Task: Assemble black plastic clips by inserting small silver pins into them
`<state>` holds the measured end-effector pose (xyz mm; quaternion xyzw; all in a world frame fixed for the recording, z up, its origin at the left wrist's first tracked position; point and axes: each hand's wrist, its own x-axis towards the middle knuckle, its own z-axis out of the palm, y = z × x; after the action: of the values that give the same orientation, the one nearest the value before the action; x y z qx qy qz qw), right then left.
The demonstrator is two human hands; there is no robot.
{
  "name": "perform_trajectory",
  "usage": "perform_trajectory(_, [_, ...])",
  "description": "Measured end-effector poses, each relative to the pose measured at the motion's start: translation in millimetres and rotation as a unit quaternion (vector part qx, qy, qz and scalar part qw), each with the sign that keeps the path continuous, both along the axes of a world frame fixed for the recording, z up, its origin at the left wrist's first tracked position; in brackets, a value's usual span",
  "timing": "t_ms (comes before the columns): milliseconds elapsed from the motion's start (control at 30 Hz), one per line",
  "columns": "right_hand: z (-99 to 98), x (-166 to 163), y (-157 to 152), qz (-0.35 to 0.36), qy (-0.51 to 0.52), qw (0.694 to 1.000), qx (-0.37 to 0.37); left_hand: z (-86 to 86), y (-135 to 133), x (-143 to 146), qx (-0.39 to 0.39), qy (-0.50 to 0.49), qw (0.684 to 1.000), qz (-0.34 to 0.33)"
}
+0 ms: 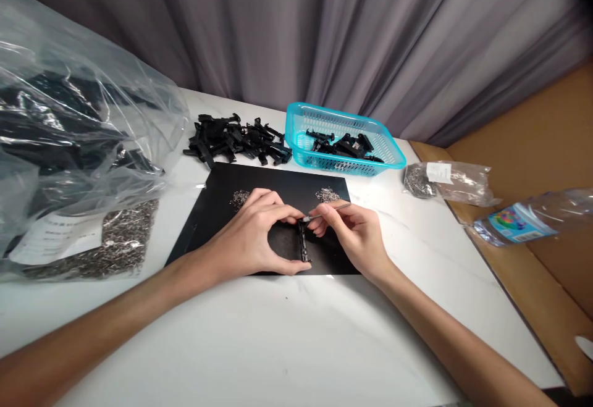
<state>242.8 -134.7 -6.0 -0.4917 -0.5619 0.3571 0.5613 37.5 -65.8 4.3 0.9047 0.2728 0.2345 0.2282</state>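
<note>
Mostly, trouble here would start small. White marbled tabletop [259, 345], hard and smooth-looking; anything that skips off the flat black rectangular mat [278, 178] could slide away. Pale-blue slotted plastic basket [399, 157] at far right, holding black pieces, probably out of harm's reach.

Left hand [252, 237]: grip closed lengthwise on a slim black plastic part [303, 243], thumb at near end, fingers at far end, above the mat's near middle; contact with mat, can't tell. Pinched only at its ends, it could twist or spring out under sideways push.

Right hand [359, 237]: grip pinching a thin grey metal tool [343, 206], tip at the part's far end. Too much force and the tip might slip toward left fingers.

Smallest: two loose heaps of tiny silvery metal pieces, left [239, 199] and right [327, 194], just beyond the hands; a careless knuckle could scatter them.
</note>
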Motion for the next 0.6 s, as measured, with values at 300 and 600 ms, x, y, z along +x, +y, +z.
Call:
perform_trajectory(300, [2.3,2.5,-1.1,0.009,-0.016,1.000,0.003,1.6,-0.6,2.1,0.008,-0.001,1.000,-0.003])
perform_trajectory(600, [2.4,0.6,-1.2,0.011,-0.007,1.000,-0.008,5.3,-1.5,4.0,0.018,0.009,1.000,-0.010])
